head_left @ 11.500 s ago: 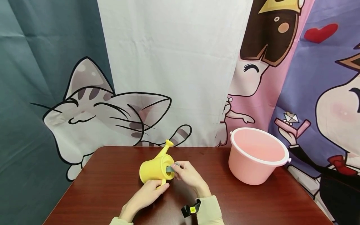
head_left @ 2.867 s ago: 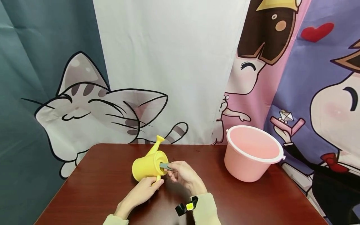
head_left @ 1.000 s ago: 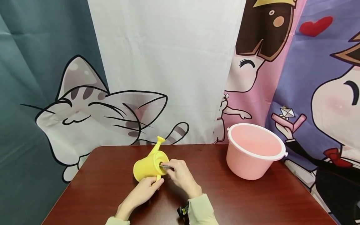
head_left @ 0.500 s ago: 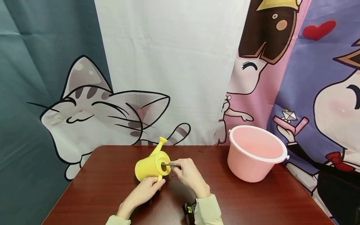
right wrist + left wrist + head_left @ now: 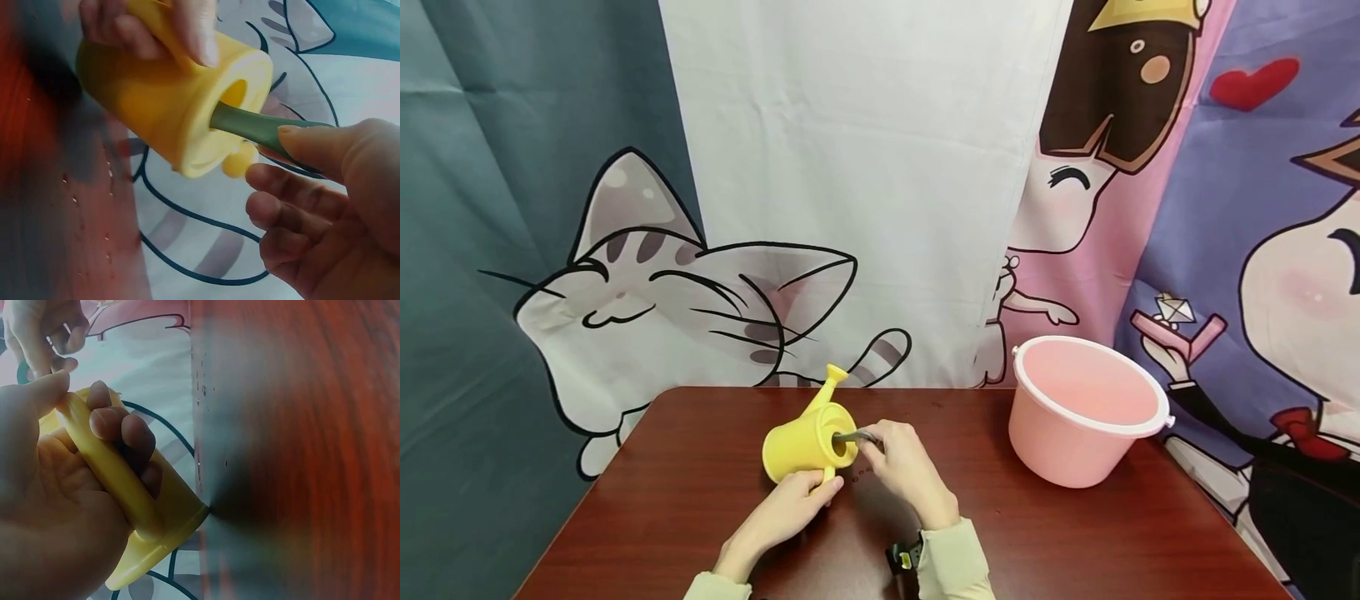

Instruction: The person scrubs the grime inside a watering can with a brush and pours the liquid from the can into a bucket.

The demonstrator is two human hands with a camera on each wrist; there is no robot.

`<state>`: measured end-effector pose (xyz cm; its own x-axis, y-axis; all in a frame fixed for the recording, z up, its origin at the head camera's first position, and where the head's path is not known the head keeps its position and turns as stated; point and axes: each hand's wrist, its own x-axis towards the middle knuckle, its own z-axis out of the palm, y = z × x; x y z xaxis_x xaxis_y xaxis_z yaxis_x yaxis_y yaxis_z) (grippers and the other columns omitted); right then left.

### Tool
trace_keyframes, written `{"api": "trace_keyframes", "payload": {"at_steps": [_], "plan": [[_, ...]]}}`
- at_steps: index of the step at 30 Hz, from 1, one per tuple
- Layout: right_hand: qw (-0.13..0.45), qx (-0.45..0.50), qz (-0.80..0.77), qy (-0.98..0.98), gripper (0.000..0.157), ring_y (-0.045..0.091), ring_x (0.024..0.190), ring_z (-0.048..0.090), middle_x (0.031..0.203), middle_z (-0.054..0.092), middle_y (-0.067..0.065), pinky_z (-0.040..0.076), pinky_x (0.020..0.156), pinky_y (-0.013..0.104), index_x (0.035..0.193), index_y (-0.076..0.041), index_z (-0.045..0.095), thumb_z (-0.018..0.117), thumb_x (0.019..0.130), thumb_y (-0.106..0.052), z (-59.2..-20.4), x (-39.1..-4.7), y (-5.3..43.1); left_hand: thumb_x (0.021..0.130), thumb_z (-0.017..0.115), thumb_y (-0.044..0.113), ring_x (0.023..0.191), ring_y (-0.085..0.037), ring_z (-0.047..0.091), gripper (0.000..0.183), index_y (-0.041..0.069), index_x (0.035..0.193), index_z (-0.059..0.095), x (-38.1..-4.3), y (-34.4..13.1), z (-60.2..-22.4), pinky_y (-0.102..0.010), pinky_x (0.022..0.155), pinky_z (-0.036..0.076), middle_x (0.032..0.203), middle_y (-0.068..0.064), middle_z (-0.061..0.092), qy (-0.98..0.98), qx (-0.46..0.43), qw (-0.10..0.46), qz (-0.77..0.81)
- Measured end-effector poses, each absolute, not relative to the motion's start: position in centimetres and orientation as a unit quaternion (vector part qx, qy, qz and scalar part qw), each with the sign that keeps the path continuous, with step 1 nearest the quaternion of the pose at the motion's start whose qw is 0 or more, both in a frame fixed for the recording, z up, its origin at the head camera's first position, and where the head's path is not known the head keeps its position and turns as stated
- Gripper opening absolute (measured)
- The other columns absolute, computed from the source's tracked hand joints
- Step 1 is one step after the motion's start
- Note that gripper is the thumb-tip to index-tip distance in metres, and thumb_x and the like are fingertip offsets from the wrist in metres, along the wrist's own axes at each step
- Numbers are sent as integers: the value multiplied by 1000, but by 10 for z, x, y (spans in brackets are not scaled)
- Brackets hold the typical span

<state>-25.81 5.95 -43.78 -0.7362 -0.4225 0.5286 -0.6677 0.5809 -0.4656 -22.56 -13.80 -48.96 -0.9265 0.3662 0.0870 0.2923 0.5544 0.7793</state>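
Note:
A yellow watering can (image 5: pixel 797 446) is held tipped over the table, its top opening facing right and its spout pointing up and back. My left hand (image 5: pixel 792 505) grips its handle (image 5: pixel 103 462), fingers wrapped around it in the left wrist view. Between thumb and fingers, my right hand (image 5: pixel 912 471) pinches a smooth, curved green handle (image 5: pixel 256 128). That handle enters the can's opening, and its far end is hidden inside. In the right wrist view the other right fingers (image 5: pixel 287 212) curl loosely below it.
A pink bucket (image 5: pixel 1060 450) with a white rim stands at the right rear of the brown table (image 5: pixel 700 467). Small water drops (image 5: pixel 75 200) dot the tabletop below the can. A printed cartoon curtain (image 5: pixel 865 167) hangs behind the table's back edge.
Over the last second my right hand has drawn back slightly rightward from the can's mouth, showing more of the green handle. Its broad face showed earlier; now it looks edge-on. The left grip is unchanged.

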Motion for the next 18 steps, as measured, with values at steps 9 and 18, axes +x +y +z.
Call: {"api": "trace_keyframes", "payload": {"at_steps": [9, 18], "plan": [[187, 328, 339, -862, 7, 2, 60, 46, 68, 50, -12, 39, 53, 15, 81, -18, 68, 61, 83, -17, -453, -262, 47, 88, 42, 48, 48, -8, 41, 46, 9, 67, 54, -225, -140, -490, -23, 45, 35, 52, 7, 42, 885, 185, 30, 425], [195, 326, 332, -863, 8, 1, 62, 47, 70, 51, -14, 39, 54, 16, 84, -21, 69, 62, 82, -17, -455, -264, 50, 88, 41, 49, 47, -9, 41, 47, 9, 67, 53, -225, -139, -490, -24, 44, 36, 52, 7, 41, 881, 190, 36, 432]]}}
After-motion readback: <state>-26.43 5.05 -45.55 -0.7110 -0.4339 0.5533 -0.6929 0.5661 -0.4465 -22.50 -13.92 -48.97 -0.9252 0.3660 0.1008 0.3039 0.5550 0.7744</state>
